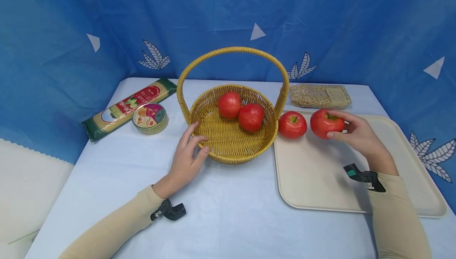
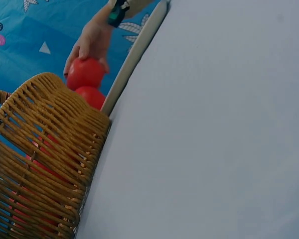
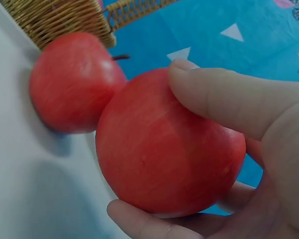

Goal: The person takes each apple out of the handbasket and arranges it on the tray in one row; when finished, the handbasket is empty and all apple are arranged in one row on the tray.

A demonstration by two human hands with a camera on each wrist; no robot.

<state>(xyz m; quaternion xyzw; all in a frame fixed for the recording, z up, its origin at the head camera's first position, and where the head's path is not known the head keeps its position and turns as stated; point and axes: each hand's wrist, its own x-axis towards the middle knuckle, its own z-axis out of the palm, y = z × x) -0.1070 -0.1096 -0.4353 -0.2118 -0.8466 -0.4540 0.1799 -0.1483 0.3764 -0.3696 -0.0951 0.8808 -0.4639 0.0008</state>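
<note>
My right hand (image 1: 360, 134) grips a red apple (image 1: 325, 123) between thumb and fingers, over the beige tray (image 1: 320, 180). The right wrist view shows the thumb on one side of this held apple (image 3: 164, 149) and fingers beneath it. Just left of it, another red apple (image 1: 292, 125) sits at the tray's edge; its dark stem shows in the right wrist view. Two red apples (image 1: 229, 104) lie inside the yellow wicker basket (image 1: 231, 159). At the basket's left front rim rests my left hand (image 1: 185, 160), fingers spread and loosely bent; the left wrist view does not show it.
The basket's tall arched handle (image 1: 233, 49) rises above it. Behind the tray lies a clear bag of grains (image 1: 320, 96). On the left are a long pasta packet (image 1: 130, 106) and a round tin (image 1: 150, 118). A blue cloth (image 1: 213, 17) hangs behind the table.
</note>
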